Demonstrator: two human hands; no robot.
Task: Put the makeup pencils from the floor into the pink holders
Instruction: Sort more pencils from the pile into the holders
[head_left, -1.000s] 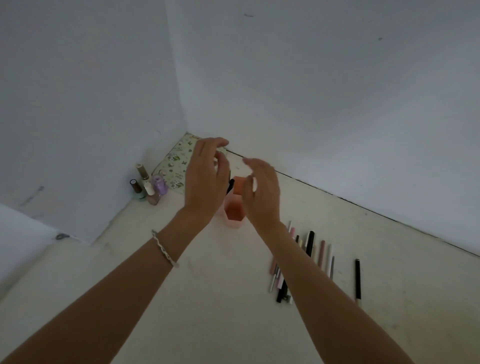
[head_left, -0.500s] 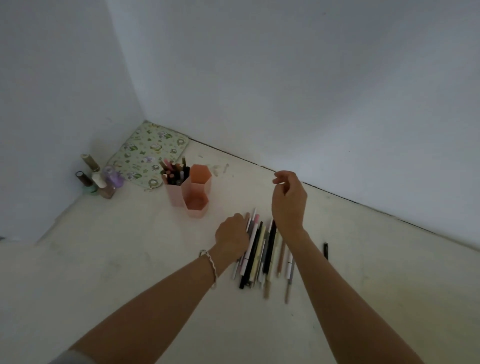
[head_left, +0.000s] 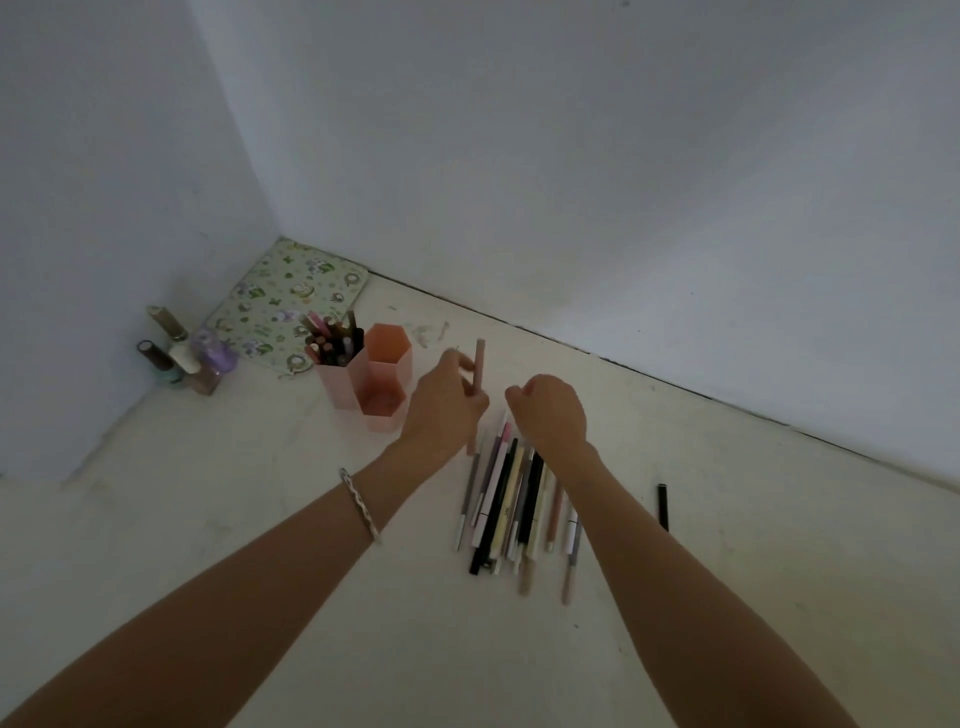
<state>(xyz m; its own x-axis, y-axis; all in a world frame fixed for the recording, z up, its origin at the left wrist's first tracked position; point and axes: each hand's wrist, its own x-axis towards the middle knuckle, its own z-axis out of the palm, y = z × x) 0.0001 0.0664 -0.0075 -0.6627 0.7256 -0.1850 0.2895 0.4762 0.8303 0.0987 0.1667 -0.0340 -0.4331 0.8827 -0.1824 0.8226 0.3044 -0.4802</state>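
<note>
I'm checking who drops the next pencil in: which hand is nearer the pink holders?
Left. The left hand, gripping a pink pencil, sits just right of the pink holders. The right hand is farther right, over the pencil pile.

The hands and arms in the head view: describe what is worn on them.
Both forearms are bare, with no sleeves in view. The left wrist carries a thin, silvery, twisted-looking bracelet. The left hand and the right hand wear no gloves. No rings or watch can be made out, though the fingers are too small and dim to be sure about rings.
</note>
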